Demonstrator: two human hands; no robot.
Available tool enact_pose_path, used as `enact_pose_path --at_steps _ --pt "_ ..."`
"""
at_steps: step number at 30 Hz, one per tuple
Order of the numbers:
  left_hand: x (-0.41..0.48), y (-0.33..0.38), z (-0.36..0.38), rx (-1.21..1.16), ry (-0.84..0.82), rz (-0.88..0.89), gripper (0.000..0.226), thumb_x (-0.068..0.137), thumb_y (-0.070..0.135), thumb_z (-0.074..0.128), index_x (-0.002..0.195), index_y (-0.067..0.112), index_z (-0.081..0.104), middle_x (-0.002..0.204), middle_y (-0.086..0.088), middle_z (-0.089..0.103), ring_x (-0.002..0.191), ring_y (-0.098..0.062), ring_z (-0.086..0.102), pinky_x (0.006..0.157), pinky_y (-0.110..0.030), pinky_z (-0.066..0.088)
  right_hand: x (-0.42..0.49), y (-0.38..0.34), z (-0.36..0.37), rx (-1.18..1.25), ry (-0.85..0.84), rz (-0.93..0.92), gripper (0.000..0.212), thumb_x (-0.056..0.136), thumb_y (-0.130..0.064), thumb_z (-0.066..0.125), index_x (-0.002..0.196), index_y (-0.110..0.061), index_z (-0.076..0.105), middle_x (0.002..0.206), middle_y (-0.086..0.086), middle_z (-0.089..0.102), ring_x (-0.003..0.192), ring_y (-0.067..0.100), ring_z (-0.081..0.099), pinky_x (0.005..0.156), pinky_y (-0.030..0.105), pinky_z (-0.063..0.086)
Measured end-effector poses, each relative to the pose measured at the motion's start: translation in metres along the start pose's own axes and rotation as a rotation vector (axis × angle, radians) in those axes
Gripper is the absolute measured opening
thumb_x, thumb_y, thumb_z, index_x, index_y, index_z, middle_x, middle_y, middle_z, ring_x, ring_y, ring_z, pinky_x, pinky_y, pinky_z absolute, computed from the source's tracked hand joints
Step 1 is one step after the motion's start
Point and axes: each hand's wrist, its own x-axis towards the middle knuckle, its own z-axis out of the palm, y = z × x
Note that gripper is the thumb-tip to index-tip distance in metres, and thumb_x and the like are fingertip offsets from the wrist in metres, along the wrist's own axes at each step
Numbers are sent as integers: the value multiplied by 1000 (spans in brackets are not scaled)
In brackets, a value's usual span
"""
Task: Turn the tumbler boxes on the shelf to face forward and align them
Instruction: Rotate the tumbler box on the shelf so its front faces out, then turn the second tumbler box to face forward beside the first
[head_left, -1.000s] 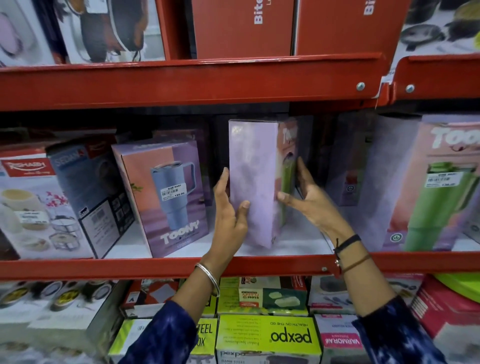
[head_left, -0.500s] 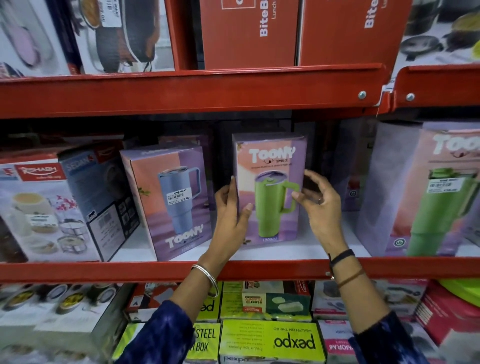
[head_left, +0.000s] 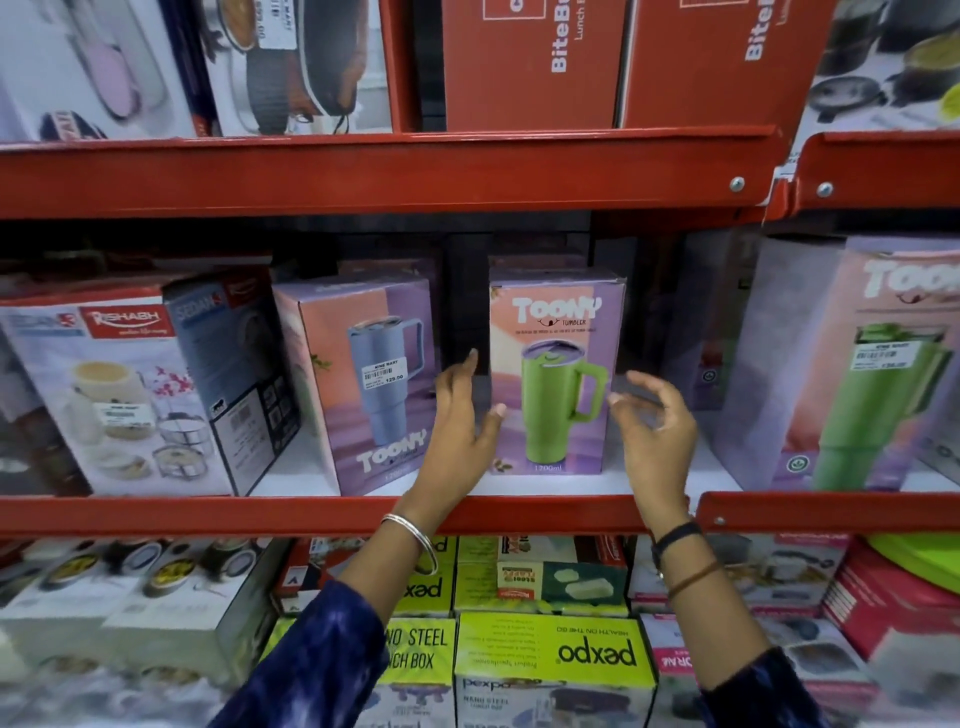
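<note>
Head view: the middle tumbler box (head_left: 557, 371) stands upright on the white shelf (head_left: 649, 480), its printed front with the green mug squarely toward the aisle, set slightly back from the red shelf lip. The left hand (head_left: 460, 431) is spread wide beside the box's left edge, thumb tip at or just touching that edge; contact cannot be confirmed. The right hand (head_left: 657, 426) hangs loosely curled just off the right edge, gripping nothing. To the left, the blue-mug box (head_left: 371, 379) stands turned at an angle, one side panel showing, and its print appears upside down. To the right, a larger-looking green-mug box (head_left: 872, 364) sits nearer the lip and is also skewed. Judgement: these are thin printed cartons, stiff at the corners, soft on the broad panels, probably light to moderate in weight with a tumbler inside that could shift. The glossy faces are likely slippery, so hold is best taken on two opposite side panels low down, palms flat, avoiding the top flap. The centre box appears finished; the two neighbours remain out of line.
</note>
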Motion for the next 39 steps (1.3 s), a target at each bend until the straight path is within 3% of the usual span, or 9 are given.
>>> enact_pose_path --at_steps 4,8,16,22,25,28,31,35,39 --pt "-18 4 -29 -19 106 218 39 97 19 48 135 14 43 133 -1 41 127 -11 41 109 -34 37 -29 -22 18 188 160 27 24 87 -11 62 110 -7 63 109 4 66 91 -8 61 80 9 47" --pt "-31 -1 -64 -12 231 352 32 94 15 47 125 8 52 129 -7 50 125 -8 43 108 -27 35 -59 -42 54 272 82 44 23 88 -9 59 111 -8 61 110 3 65 99 5 62 86 16 49" --pt "-37 -45 -127 -160 555 244 32 98 20 32 111 5 57 114 -9 54 112 -16 51 99 -31 40 -109 -55 139 259 -173 38 30 88 -12 61 118 -18 59 122 -3 62 118 8 55 104 28 44" --pt "-14 -78 -143 -422 321 -254 58 95 56 18 142 24 34 146 3 38 137 -10 34 113 -26 29 -135 -53 195 125 -164 -10 54 84 -46 57 132 -23 46 140 -7 47 133 8 40 111 35 35" --pt "-5 -79 -151 -578 169 -367 56 98 49 4 137 27 38 128 14 54 124 -8 51 98 -18 44 -147 -49 215 -8 -143 -30 74 77 -58 54 139 -21 38 143 -1 36 132 7 28 107 25 28" --pt "3 -82 -155 -611 89 -394 58 95 53 0 132 33 40 132 5 56 126 -15 51 108 -35 41 -154 -43 225 -150 -76 -76 75 74 -46 69 136 -17 39 124 1 33 111 3 27 90 15 27" --pt "6 -84 -159 -602 43 -446 60 90 62 0 124 41 44 138 -1 54 127 -22 51 112 -47 36 -157 -38 228 -219 -57 -131 64 78 -29 70 133 -16 41 126 8 40 113 17 43 89 18 34" --pt "2 -86 -168 -587 -72 -469 96 65 86 3 137 38 42 140 -1 54 123 -28 54 100 -56 46 -154 -38 223 -158 21 -171 46 79 -15 67 123 -15 53 124 5 51 113 17 52 91 14 40" --pt "-2 -79 -175 -692 -117 -460 89 75 74 -8 142 35 36 141 -3 49 120 -32 55 89 -60 52 -135 -47 212 -34 13 -154 39 79 -17 59 119 -14 57 119 2 56 109 10 53 94 20 45"
